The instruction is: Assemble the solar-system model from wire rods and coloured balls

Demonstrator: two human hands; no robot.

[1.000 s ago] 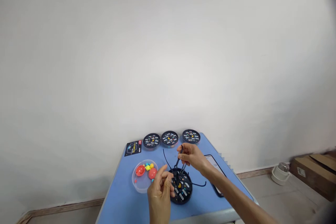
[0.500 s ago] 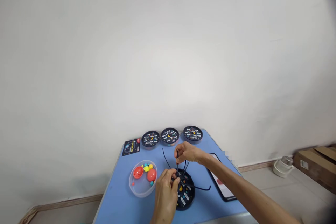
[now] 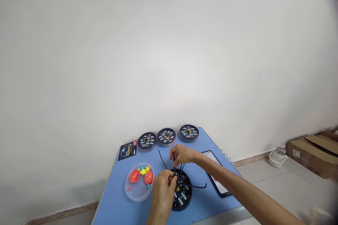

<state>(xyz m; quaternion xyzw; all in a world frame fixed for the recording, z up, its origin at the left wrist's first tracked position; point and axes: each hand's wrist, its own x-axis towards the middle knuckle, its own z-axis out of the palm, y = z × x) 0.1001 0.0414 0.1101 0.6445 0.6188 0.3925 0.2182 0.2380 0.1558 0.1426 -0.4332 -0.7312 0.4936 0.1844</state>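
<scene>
The round base (image 3: 183, 197) is black plastic with a slight sheen, and the thin black rods (image 3: 194, 185) look smooth and flexible, perhaps plastic or coated wire. The shallow dish (image 3: 138, 193) is clear, glossy plastic, and the 2 red balls (image 3: 148, 178) inside it have a shiny, plastic-like finish. The 3 round containers (image 3: 166, 136) have glossy printed lids, and the printed card (image 3: 127, 151) looks like coated paper. The blue tabletop (image 3: 124, 211) is smooth and nearly matt. The phone (image 3: 217, 182) has glossy glass, and the cardboard box (image 3: 314, 156) is rough, matt brown.
</scene>
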